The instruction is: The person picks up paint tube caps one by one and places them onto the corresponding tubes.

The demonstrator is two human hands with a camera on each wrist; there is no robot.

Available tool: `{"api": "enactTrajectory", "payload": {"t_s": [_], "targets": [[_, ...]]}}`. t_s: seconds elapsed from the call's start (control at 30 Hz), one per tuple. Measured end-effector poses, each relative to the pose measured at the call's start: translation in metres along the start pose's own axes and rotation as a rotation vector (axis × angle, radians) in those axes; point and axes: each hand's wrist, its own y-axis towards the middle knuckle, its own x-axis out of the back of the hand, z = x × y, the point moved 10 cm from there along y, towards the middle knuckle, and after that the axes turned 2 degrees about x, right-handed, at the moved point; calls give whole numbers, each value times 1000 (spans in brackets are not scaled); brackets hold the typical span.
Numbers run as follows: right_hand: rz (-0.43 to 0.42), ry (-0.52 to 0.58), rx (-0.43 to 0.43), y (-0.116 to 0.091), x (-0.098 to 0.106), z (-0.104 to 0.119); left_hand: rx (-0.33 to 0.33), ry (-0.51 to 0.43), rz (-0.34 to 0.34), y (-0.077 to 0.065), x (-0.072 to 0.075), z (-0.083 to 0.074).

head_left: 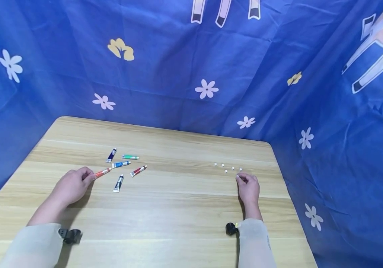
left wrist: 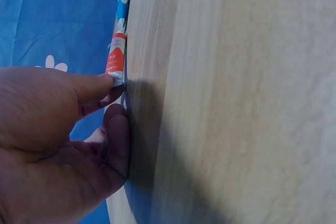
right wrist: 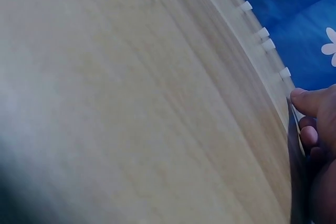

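Note:
My left hand (head_left: 74,185) pinches the crimped end of an orange-red paint tube (head_left: 102,173) between thumb and fingers, low over the table. In the left wrist view the same tube (left wrist: 116,56) points away from the fingertips, with a blue tube (left wrist: 123,3) beyond it. Over on the right side, my right hand (head_left: 249,189) has thumb and forefinger together at a small white cap (head_left: 238,176), mostly covered by the fingertips. More white caps (head_left: 233,168) lie just past that hand; the right wrist view shows several in a line, the closest cap (right wrist: 285,72) near the thumb.
Around the left hand lie a blue tube (head_left: 121,164), a green tube (head_left: 130,157), a dark blue tube (head_left: 111,155), a red tube (head_left: 139,171) and a black tube (head_left: 118,183). Blue patterned cloth (head_left: 164,74) hangs behind and beside the wooden table (head_left: 178,208).

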Motion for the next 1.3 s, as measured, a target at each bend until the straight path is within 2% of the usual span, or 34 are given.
{"api": "enactTrajectory", "payload": {"t_s": [0.23, 0.4, 0.5, 0.67, 0.8, 0.97, 1.13, 1.3], "targets": [[10, 55, -52, -2, 1, -5, 30, -20, -22, -7, 7, -5], [-32, 121, -98, -7, 5, -11, 87, -64, -20, -10, 7, 1], [-73, 224, -156, -11, 8, -18, 137, -105, -23, -13, 8, 1], [-103, 493, -227, -13, 9, -23, 199, -183, -66, -19, 10, -1], [-106, 602, -252, -13, 8, -24, 222, -237, -130, -21, 12, 0], [-138, 720, -267, -13, 11, -29, 236, -343, -216, -27, 13, 2], [-205, 921, -294, -15, 16, -32, 284, -480, -195, -30, 10, 6], [-212, 1120, -325, -18, 15, -29, 329, -698, -166, -34, 4, 2]]}}
